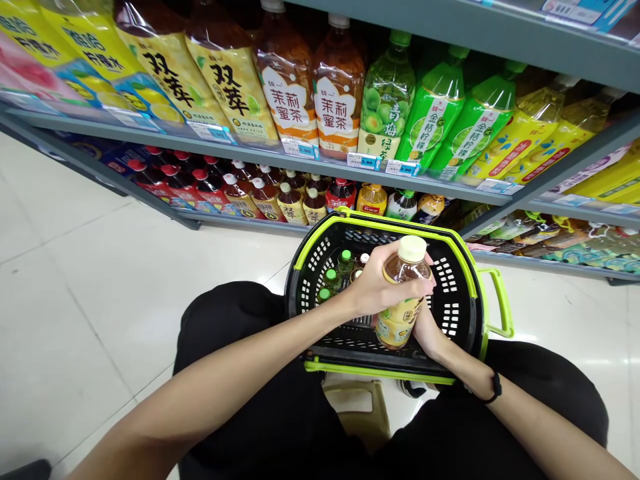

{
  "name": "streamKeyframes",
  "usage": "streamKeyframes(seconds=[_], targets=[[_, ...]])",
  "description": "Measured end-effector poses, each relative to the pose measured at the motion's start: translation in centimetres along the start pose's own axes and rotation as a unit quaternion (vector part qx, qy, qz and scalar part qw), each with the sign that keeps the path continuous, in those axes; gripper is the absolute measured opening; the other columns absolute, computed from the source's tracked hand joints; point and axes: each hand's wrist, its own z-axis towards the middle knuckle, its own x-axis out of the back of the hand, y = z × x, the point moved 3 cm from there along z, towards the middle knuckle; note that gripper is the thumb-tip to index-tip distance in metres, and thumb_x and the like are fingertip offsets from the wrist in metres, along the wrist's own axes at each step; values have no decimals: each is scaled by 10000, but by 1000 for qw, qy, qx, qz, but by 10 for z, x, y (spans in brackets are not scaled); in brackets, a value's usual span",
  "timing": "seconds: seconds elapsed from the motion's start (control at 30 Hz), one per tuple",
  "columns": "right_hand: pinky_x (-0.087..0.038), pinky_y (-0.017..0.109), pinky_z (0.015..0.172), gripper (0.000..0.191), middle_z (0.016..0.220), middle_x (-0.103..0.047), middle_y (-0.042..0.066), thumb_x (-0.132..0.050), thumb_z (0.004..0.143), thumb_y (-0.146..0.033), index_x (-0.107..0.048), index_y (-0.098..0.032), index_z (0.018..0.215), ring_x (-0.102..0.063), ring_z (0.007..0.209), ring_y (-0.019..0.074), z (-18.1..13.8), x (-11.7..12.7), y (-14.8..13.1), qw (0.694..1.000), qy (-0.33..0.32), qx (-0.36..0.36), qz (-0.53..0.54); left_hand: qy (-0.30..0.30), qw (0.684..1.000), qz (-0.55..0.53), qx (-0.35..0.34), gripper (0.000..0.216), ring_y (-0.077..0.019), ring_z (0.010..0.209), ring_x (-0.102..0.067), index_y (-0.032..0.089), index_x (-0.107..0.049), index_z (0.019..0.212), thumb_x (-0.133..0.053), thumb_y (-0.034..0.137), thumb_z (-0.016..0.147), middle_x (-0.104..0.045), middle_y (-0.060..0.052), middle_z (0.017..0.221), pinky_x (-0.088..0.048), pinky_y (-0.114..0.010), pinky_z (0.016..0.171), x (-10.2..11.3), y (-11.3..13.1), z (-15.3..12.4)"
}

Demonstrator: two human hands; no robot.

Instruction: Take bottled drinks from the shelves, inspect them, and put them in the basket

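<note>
Left hand (377,287) wrapped round a bottle (400,323), cream cap up, slightly tilted, thumb across the front. Right hand (425,328) at the bottle's right side, fingers mostly hidden behind it, can't tell if gripping. Bottle is over the black basket (400,225) with lime trim; green-capped bottles (331,280) inside, left. Drink shelf (430,179) beyond.

1. The only view is from the person's head, facing forward and steeply down over both forearms (240,363).
2. Nearest are the black-trousered thighs (230,320), with the shopping basket (390,221) close, beyond them.
3. Drink shelves (450,33) cross the far side, their edges slanting down rightward.
4. Tiled floor (55,280) shows left and right.
</note>
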Motion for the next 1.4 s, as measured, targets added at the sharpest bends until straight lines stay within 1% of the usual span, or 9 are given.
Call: streamKeyframes(seconds=[0.1, 0.37, 0.5, 0.7, 0.9, 0.97, 1.13, 1.27, 1.4], targets=[[-333, 465, 1261, 760, 1668, -385, 9, -521, 927, -741, -356, -359, 1563, -366, 1530, 238, -1, 0, -1, 1000, -13, -2, 19, -10, 1000, 2, -4, 425, -174, 744, -658, 164, -627, 954, -899, 320, 669, -687, -39, 830, -540, -332, 747, -1, 1, -1], [-299, 483, 1272, 709, 1630, -440, 21, -556, 938, -693, -397, -346, 1536, -373, 1516, 252, -3, 2, 1, 1000, -12, 5, 9, -32, 999, 6, -20, 435, -183, 750, -662, 165, -623, 970, -902, 320, 674, -692, -52, 836, -543, -333, 750, -3, 4, -3], [-272, 470, 1287, 676, 1653, -401, 8, -603, 945, -614, -400, -348, 1532, -330, 1537, 246, -5, 3, 0, 1000, -13, 18, -5, -36, 999, 15, -20, 428, -188, 781, -660, 158, -629, 983, -890, 320, 685, -688, -59, 859, -548, -340, 771, -6, 7, -5], [-341, 479, 1255, 625, 1592, -481, 47, -591, 936, -633, -488, -316, 1464, -444, 1466, 269, -7, 3, 4, 999, -34, 16, -3, -57, 997, 40, -38, 382, -186, 787, -642, 147, -624, 985, -846, 288, 708, -677, -64, 866, -543, -346, 774, -10, 11, -7], [-379, 472, 1238, 542, 1426, -629, 58, -662, 887, -627, -618, -333, 1340, -526, 1389, 295, -11, 7, 7, 998, 11, 54, -39, -91, 992, 65, -58, 348, -191, 773, -638, 170, -594, 944, -827, 252, 698, -663, -49, 853, -536, -342, 744, -13, 13, -9], [-416, 466, 1213, 499, 1381, -662, 74, -668, 885, -622, -663, -325, 1287, -585, 1321, 312, -12, 9, 10, 998, 0, 46, -39, -100, 991, 73, -54, 348, -193, 773, -642, 175, -589, 953, -822, 244, 704, -669, -52, 869, -538, -341, 737, -14, 12, -11], [-407, 462, 1222, 508, 1472, -610, 55, -696, 884, -567, -630, -331, 1329, -558, 1370, 306, -11, 5, 6, 999, -5, 47, -25, -90, 993, 60, -40, 369, -192, 775, -644, 173, -603, 948, -846, 278, 690, -666, -45, 851, -546, -339, 747, -13, 13, -10], [-544, 504, 1077, 582, 1398, -661, 55, -596, 917, -648, -531, -340, 1407, -587, 1334, 307, -9, -6, -1, 999, 8, -12, 39, -41, 999, 15, -14, 424, -187, 800, -654, 158, -621, 957, -890, 293, 658, -680, -61, 897, -554, -336, 774, -7, 15, -4], [-636, 525, 830, 652, 1089, -777, 108, -445, 907, -775, -649, -270, 1266, -710, 1093, 363, -10, -20, -10, 988, -54, -119, 87, 15, 1000, -21, 13, 468, -186, 769, -676, 165, -632, 1037, -890, 324, 681, -693, -55, 879, -564, -329, 730, 3, 15, 3]])
